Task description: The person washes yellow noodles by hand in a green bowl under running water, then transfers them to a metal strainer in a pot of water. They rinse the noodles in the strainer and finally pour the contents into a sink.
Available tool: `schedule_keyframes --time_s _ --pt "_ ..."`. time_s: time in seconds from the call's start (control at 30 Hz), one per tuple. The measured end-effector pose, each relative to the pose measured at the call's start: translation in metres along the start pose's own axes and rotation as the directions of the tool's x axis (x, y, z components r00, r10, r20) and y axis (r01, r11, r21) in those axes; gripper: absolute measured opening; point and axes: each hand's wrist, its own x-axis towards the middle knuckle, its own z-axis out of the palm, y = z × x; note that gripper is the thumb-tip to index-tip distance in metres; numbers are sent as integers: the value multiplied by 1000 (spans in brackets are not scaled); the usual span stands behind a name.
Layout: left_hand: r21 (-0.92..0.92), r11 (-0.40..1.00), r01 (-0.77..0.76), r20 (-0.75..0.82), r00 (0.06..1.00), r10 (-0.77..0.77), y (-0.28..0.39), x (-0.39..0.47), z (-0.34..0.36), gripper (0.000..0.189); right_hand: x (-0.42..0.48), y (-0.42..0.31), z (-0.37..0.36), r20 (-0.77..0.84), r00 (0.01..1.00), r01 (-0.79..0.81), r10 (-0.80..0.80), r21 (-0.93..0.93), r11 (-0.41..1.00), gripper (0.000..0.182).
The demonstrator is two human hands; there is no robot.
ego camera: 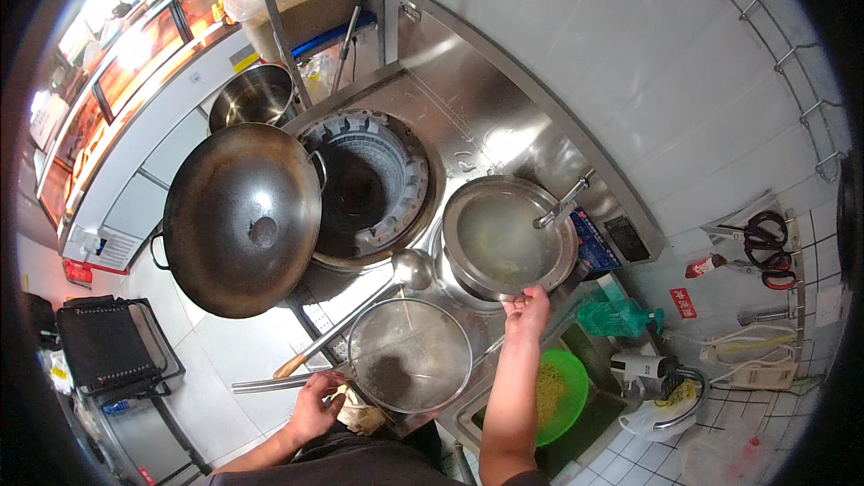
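Note:
At the near rim of a round metal basin (567,263) of cloudy water, my right hand (525,312) grips the edge with its fingers. A faucet spout (563,202) reaches over this basin. My left hand (316,405) is half curled beside the handle of a round mesh strainer (432,351) and a beige cloth (359,413); whether it holds either is unclear. Above the strainer lies a metal ladle (412,270) with a wooden handle end. A large dark wok (236,216) leans or rests left of the open burner well (368,182).
A green bowl (574,395) with yellow shredded food sits in the sink at right. Near it are a green plastic bottle (611,317) and a white bag (658,418). Scissors (766,236) hang on the wall. A deep steel pot (253,98) stands behind the wok.

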Motion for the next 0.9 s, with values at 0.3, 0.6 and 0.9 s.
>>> schedule_keyframes --time_s 0.3,0.6,0.9 --pt "-94 996 -10 -29 1000 8 -8 -7 -5 24 -25 -20 43 2 998 -61 61 27 998 11" --pt "-128 992 -7 -63 998 -1 -9 -18 -9 23 -22 -11 50 5 999 -39 39 -27 999 15" --pt "-92 996 0 -42 999 -4 -15 -24 -9 22 -20 -11 53 17 998 -53 55 -101 993 7"
